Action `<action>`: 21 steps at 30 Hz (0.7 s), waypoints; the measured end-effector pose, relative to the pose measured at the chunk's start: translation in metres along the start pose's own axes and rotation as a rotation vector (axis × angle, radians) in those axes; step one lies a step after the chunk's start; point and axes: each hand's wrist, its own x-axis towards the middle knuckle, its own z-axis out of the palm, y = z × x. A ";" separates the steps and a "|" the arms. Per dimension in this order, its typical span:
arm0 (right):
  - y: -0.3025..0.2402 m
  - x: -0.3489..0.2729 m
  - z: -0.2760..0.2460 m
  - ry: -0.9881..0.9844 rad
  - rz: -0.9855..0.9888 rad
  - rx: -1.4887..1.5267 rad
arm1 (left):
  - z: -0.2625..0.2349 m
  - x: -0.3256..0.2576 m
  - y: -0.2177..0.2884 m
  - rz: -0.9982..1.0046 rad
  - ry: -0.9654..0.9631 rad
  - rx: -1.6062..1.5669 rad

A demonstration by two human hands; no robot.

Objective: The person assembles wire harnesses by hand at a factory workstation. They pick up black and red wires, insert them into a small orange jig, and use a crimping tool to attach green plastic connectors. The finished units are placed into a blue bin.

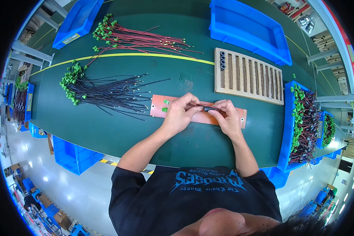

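Observation:
Both hands meet over an orange-brown board [240, 118] lying on the green table. My left hand [179, 114] pinches a short length of red and black wires [205, 106]. The wires' other side is in the closed fingers of my right hand [229, 118], and a dark piece shows between the thumbs. Small green connectors [165, 109] sit at the board's left end, beside my left hand. To the left lies a fanned bundle of black wires [114, 90] with green connectors. Beyond it are red wires [149, 37], also with green connectors.
A slotted wooden rack [248, 76] stands beyond my right hand, with several dark rings [223, 60] in one slot. Behind it is a blue tray [247, 29]; another blue tray [76, 23] is at far left. A blue bin [286, 129] of wired connectors stands at right.

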 end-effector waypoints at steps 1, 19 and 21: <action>-0.002 0.000 0.000 0.000 0.015 0.012 | -0.002 -0.002 0.003 0.020 -0.025 0.008; -0.012 0.001 -0.004 -0.078 0.045 0.027 | -0.002 -0.003 0.005 -0.010 0.012 0.046; -0.018 0.001 -0.004 -0.082 0.060 -0.019 | -0.003 -0.002 0.003 0.025 -0.017 0.044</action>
